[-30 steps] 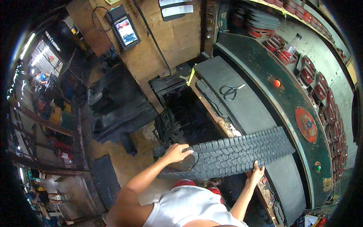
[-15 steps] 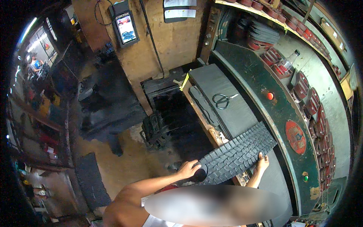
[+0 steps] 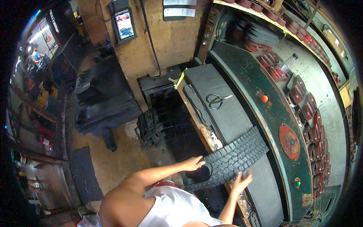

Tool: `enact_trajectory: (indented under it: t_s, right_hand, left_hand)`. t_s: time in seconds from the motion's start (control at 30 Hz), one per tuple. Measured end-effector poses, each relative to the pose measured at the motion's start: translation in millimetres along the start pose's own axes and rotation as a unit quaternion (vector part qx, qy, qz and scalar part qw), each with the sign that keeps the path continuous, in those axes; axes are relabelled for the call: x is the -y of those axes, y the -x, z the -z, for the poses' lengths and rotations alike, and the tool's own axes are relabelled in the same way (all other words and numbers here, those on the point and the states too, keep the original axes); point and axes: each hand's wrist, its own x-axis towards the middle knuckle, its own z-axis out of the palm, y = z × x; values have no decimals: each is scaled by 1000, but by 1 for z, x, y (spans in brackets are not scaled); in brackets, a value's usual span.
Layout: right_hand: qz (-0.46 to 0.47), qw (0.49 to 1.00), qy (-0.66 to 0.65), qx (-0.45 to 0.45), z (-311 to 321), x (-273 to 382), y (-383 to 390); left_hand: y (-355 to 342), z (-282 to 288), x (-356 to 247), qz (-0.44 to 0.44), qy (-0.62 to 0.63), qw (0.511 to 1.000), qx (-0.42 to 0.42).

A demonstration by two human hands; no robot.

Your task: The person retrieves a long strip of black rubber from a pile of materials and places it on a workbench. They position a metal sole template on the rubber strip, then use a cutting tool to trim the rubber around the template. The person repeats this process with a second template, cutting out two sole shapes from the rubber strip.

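A thick black piece of tire tread (image 3: 238, 151) with a blocky pattern lies across the dark bench surface (image 3: 211, 81), its near left end hanging past the bench edge. My left hand (image 3: 194, 163) grips that left end, beside a dark round cut-out or patch whose depth I cannot make out. By the tread's near edge my right hand (image 3: 241, 183) is raised with its fingers apart, holding nothing. Scissors (image 3: 216, 100) with black handles rest farther back on the bench.
A green machine panel (image 3: 261, 87) with a red button (image 3: 265, 98) and a green button (image 3: 298, 184) runs along the right. Red-brown metal dies (image 3: 310, 109) stand in a row behind it. Dark sheets (image 3: 106, 98) are piled at the left.
My right hand has come away from the tread's near edge and moved left toward me, opening. My left hand still holds the left end. The whole view has shifted slightly.
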Motion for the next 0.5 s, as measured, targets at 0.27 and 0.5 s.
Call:
enact_trajectory:
  t_s: [0.27, 0.5]
  right_hand:
    - [-93, 992, -18, 81, -31, 68, 115]
    - [-117, 992, -48, 23, -50, 76, 111]
  left_hand:
    - [-9, 14, -15, -64, -26, 997, 19]
    - [-14, 4, -19, -90, -24, 995, 37]
